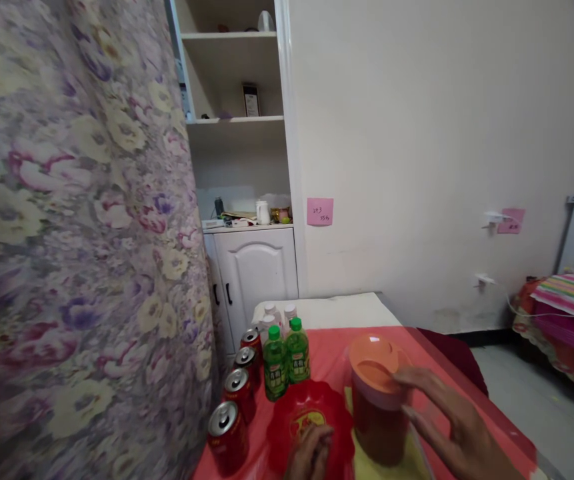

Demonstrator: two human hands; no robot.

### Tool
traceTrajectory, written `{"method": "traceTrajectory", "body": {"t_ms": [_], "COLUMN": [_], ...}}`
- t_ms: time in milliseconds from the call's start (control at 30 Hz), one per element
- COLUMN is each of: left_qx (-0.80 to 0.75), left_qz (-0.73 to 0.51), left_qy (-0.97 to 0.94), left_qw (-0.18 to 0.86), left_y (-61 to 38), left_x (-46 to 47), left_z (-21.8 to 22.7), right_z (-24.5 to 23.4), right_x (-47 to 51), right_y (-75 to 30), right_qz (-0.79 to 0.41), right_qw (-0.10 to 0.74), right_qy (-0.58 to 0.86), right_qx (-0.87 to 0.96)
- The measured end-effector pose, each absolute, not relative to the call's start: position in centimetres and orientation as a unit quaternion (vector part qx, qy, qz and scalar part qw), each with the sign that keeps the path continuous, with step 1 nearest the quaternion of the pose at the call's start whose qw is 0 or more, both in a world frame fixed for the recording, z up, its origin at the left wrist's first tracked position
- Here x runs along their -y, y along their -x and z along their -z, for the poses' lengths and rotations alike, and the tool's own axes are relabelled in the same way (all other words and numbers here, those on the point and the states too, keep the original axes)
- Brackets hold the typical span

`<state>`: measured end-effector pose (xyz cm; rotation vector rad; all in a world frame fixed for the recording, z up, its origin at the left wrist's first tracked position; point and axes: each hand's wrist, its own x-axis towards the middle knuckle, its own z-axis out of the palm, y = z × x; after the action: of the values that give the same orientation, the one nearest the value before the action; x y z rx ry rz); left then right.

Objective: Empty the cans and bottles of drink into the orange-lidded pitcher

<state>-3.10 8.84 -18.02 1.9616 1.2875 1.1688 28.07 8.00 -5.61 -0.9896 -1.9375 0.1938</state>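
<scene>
My right hand point(459, 423) is beside a reddish-brown plastic pitcher point(381, 427) with an orange lid point(374, 357). Its fingers are apart; the fingertips overlap the pitcher's rim, and I cannot tell whether they press on it. Over a red scalloped plate point(279, 420) with a yellow printed centre is my left hand point(311, 453), its fingers curled together. Whatever it may hold is hidden. Behind the plate stand two green drink bottles point(275, 367) with green caps. A yellow cloth or paper point(367, 463) lies under the pitcher.
Several red drink cans point(229, 440) line the table's left side. Behind the green bottles are several white-capped bottles point(290, 313). A red cover point(329, 347) lies on the table. A floral curtain point(91, 267) hangs close on the left; a wall rises behind.
</scene>
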Motion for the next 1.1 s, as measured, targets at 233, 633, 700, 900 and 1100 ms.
{"method": "traceTrajectory", "body": {"t_ms": [233,633,700,900,1100], "left_qx": [-0.49,-0.423,-0.419,-0.442,-0.459], "left_qz": [-0.423,-0.396,-0.426,-0.456,-0.466], "left_qy": [-0.693,-0.71,-0.704,-0.694,-0.691], "left_qw": [0.319,0.4,0.384,0.339,0.307], "left_y": [-1.4,-4.2,-4.4,-5.1,-5.9], "left_x": [-10.5,-12.4,-12.2,-11.4,-11.2], "left_z": [15.8,18.1,18.6,18.4,18.7], "right_z": [2.0,0.2,0.3,0.7,0.8], "right_x": [-12.9,-14.2,-14.6,-15.4,-15.2], "right_y": [-25.6,-24.3,-24.2,-24.1,-23.5], "right_qz": [-0.108,-0.103,-0.085,-0.049,-0.017], "right_qw": [0.37,0.271,0.263,0.239,0.231], "right_qy": [0.448,0.503,0.506,0.52,0.546], "right_qx": [0.807,0.814,0.817,0.818,0.805]}}
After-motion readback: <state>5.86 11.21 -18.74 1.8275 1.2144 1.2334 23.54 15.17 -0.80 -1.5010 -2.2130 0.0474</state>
